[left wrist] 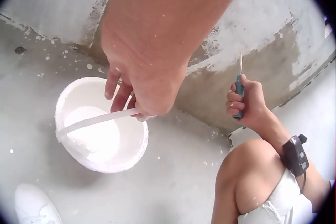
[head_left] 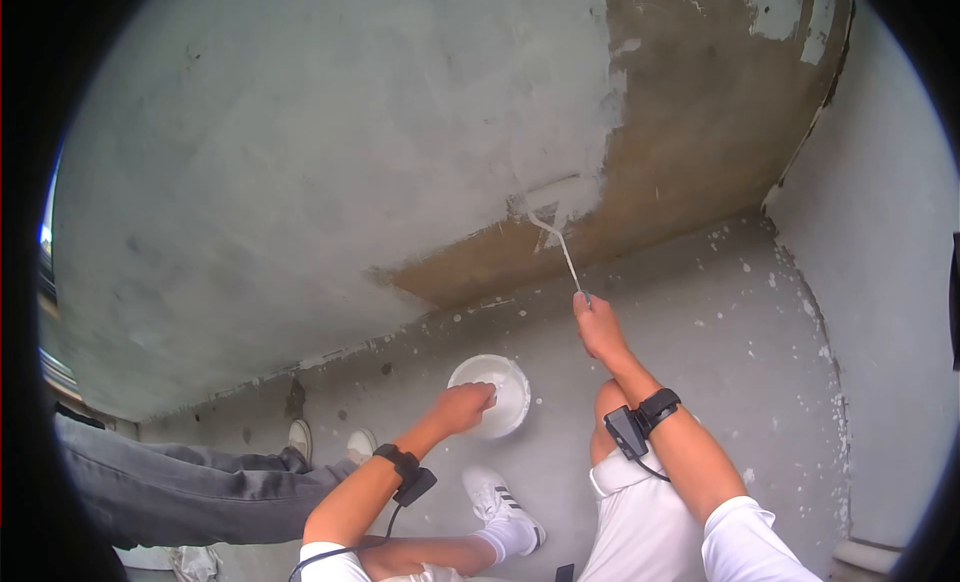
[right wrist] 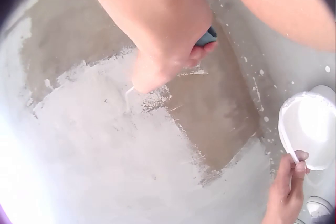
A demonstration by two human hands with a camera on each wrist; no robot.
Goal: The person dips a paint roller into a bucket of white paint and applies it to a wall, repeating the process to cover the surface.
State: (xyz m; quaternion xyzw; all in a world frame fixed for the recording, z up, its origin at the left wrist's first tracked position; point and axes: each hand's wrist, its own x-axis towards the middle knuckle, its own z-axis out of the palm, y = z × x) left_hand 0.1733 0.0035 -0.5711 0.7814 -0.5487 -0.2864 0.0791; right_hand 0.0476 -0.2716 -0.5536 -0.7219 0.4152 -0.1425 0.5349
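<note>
My right hand point(head_left: 600, 327) grips the teal handle point(left wrist: 239, 95) of a paint roller, with the thumb lying along it. The roller's thin, bent rod point(head_left: 569, 258) runs up to its whitish head point(head_left: 553, 192), which lies against the low part of the wall at the border of grey coating and bare brown surface. My left hand point(head_left: 465, 406) holds the white bail point(left wrist: 100, 120) of a white bucket point(head_left: 518, 392) between thumb and fingers. White paint point(left wrist: 94, 137) shows inside the bucket. In the right wrist view my hand hides most of the roller.
The wall point(head_left: 330, 132) is coated grey on the left, with a brown uncoated patch point(head_left: 700, 112) on the right. A side wall point(head_left: 890, 282) bounds the right. White spatters dot the floor point(head_left: 700, 322). Another person's legs point(head_left: 200, 482) in grey trousers are at the left.
</note>
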